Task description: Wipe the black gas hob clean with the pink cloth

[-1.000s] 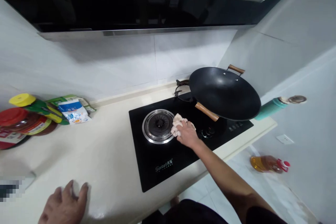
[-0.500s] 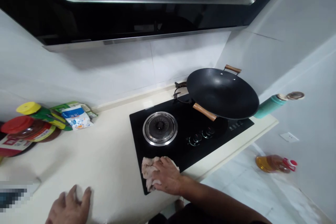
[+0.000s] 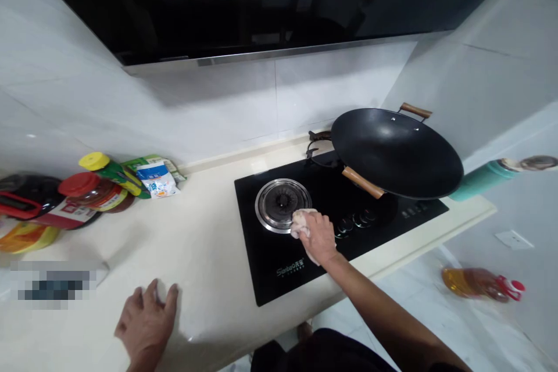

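A pale, crumpled cloth [image 3: 300, 223] is bunched under the fingers of my right hand [image 3: 319, 236]. The hand presses it on the black glass cooktop [image 3: 279, 285], at the lower right edge of the round burner [image 3: 282, 204] with its shiny metal ring. Just right of the hand are two black control knobs [image 3: 355, 223], partly covered. My left hand [image 3: 149, 317] rests on the cream countertop [image 3: 209, 256] with its fingers spread and nothing in it. Brand lettering shows on the bare front part of the glass.
A black wok [image 3: 396, 154] with wooden handles sits over the cooktop's right side. Sauce bottles, a red-lidded jar [image 3: 93, 192] and seasoning packets [image 3: 157, 179] stand at the left. A range hood [image 3: 279, 17] hangs overhead. An oil bottle [image 3: 475, 283] is on the floor.
My right hand has moved the cloth from the cooktop's front left corner up and right to the burner's edge, uncovering the lettering. The camera view has shifted left.
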Demonstrator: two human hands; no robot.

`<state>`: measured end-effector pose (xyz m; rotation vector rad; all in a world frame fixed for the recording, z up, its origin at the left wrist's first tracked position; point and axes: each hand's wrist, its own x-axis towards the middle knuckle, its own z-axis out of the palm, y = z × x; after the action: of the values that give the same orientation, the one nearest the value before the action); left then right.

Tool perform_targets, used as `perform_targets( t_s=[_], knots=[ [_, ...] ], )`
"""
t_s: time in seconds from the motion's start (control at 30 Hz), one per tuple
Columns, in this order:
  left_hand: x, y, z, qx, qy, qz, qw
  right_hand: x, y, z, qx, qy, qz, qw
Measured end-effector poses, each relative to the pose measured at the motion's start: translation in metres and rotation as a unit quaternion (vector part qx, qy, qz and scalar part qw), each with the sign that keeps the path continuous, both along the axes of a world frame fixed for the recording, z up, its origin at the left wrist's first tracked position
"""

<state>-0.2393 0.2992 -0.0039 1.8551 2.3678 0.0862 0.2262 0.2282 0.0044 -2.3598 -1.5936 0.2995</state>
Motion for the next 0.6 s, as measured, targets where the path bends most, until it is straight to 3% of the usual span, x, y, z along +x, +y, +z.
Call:
perform_targets(
  t_s=[0.17, 0.27, 0.33, 0.5, 0.6],
  knots=[
    [-0.002, 0.0, -0.004, 0.012, -0.006, 0.001, 1.0, -0.077, -0.011, 0.001, -0.003, 0.028, 0.129, 0.991],
    [-0.002, 0.002, -0.004, 0.009, -0.01, 0.013, 1.0, -0.086, -0.002, 0.008, 0.013, 0.057, 0.187, 0.981],
    [0.0, 0.004, -0.002, 0.006, -0.015, 0.023, 1.0, -0.068, 0.001, 0.01, 0.01, 0.061, 0.164, 0.985],
    [0.008, 0.003, 0.005, 0.012, -0.031, 0.036, 0.999, 0.007, 0.002, 0.002, 0.043, 0.029, -0.002, 0.999],
    [0.01, 0.003, 0.007, 0.013, -0.027, 0.036, 0.999, 0.035, 0.018, -0.003, 0.057, 0.021, -0.07, 0.996]
  ],
)
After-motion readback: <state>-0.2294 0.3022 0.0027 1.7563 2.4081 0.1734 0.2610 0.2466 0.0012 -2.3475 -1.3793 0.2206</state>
